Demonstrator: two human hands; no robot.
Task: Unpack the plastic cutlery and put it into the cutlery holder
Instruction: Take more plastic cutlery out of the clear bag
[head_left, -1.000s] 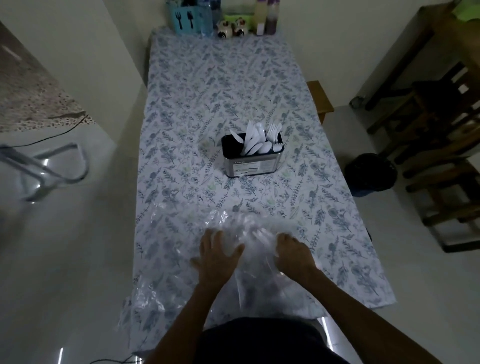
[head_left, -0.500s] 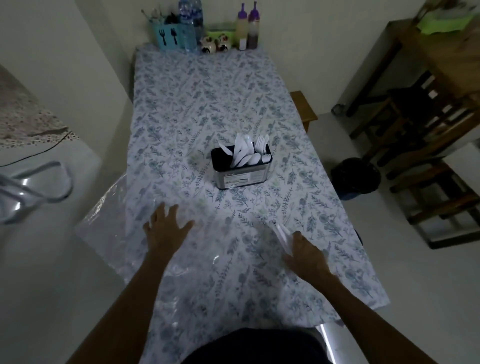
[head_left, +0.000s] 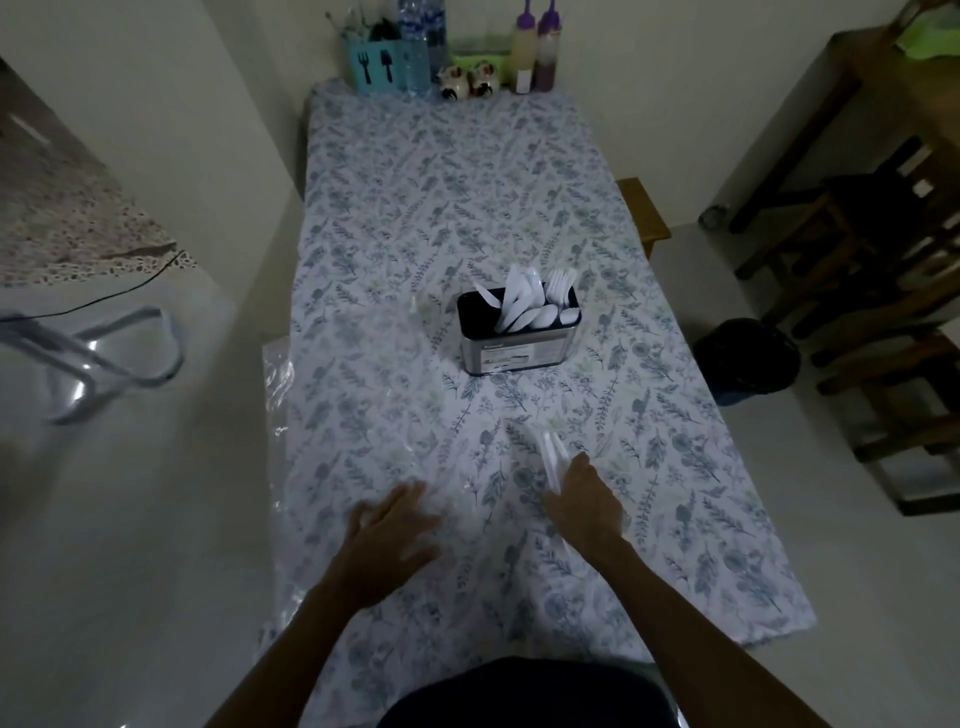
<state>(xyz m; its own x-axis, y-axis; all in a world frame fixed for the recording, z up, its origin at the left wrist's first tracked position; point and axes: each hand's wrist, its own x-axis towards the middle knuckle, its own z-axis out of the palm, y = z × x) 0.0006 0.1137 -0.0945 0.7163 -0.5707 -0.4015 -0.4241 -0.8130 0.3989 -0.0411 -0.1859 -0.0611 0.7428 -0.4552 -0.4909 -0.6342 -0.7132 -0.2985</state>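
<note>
Right hand (head_left: 584, 499) grips white cutlery (head_left: 551, 454); left hand (head_left: 395, 530) lies flat, fingers spread, on the clear bag (head_left: 363, 415).

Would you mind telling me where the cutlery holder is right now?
In the head view, the cutlery holder stands mid-table on the floral tablecloth, slightly right of centre, beyond both hands and already holding white plastic cutlery.

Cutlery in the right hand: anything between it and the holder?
Nothing visible. The right hand holds white cutlery; only bare tablecloth lies between it and the cutlery holder. The clear plastic bag lies off left.
</note>
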